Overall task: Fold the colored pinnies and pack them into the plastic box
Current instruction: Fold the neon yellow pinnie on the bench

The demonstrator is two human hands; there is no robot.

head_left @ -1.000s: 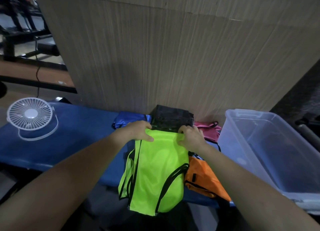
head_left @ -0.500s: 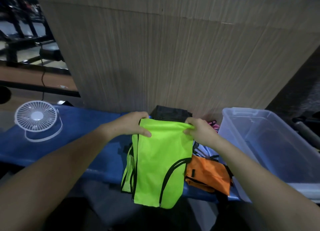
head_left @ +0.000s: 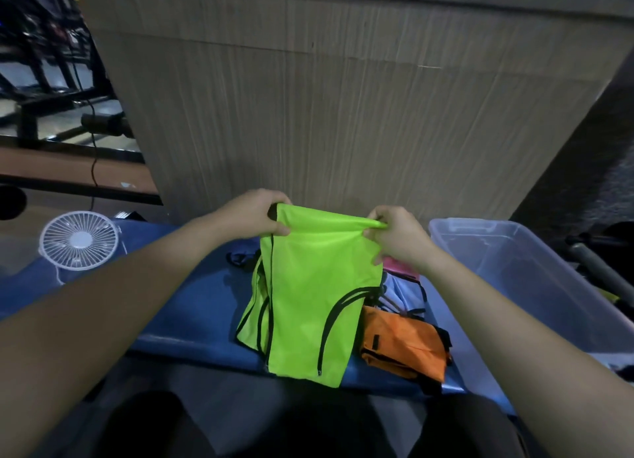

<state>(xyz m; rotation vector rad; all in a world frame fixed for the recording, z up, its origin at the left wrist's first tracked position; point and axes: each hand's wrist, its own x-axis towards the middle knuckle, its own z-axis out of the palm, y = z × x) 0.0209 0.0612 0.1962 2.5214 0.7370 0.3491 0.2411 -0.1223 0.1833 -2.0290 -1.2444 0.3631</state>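
Note:
A neon green pinny [head_left: 308,296] with black trim hangs in the air over the blue bench. My left hand [head_left: 254,217] pinches its upper left corner and my right hand [head_left: 394,238] pinches its upper right corner, so the top edge is stretched between them. An orange pinny [head_left: 404,347] lies folded on the bench to the lower right of it. Pink [head_left: 394,265] and light blue [head_left: 401,292] pinnies show behind my right wrist. The clear plastic box [head_left: 535,272] stands at the right, and its visible inside holds nothing.
The blue bench [head_left: 192,299] runs left to right in front of a tall wood-grain panel [head_left: 343,114]. A small white fan [head_left: 79,241] sits on the bench at the far left. Dark gym equipment stands at the back left and far right.
Both hands have lifted the green pinny up off the pile and toward me. It now hides the black pinny behind it.

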